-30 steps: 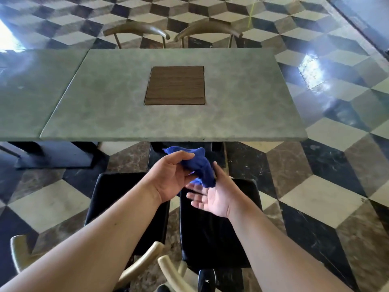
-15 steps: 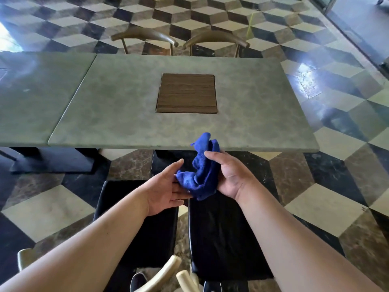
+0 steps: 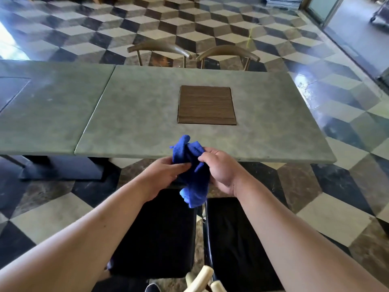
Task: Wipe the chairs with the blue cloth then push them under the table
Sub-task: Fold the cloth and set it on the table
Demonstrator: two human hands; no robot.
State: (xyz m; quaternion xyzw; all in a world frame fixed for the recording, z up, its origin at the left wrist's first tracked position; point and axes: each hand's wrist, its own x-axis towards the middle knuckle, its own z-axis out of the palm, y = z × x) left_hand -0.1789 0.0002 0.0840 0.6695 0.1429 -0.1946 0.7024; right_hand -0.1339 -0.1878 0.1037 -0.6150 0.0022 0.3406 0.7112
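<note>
A crumpled blue cloth point(image 3: 190, 165) hangs between both hands over the near edge of the grey table point(image 3: 147, 114). My left hand point(image 3: 166, 173) pinches its left side with fingers and thumb. My right hand point(image 3: 219, 171) grips its right side, fingers curled round the fabric. Below my arms stand two chairs with black seats, the left chair point(image 3: 160, 234) and the right chair point(image 3: 235, 239), side by side and pulled out from the table. Their pale wooden backrest tips point(image 3: 200, 280) show at the bottom edge.
A brown wooden panel point(image 3: 206, 105) is set into the tabletop. Two more chairs with curved wooden backs point(image 3: 160, 48) point(image 3: 228, 52) stand at the table's far side. A second grey table point(image 3: 46, 106) adjoins on the left. The floor is patterned marble tile; a doorway is at far right.
The cloth and both hands have risen toward the table edge. The left hand now pinches the cloth along with the right. The view has tilted upward.
</note>
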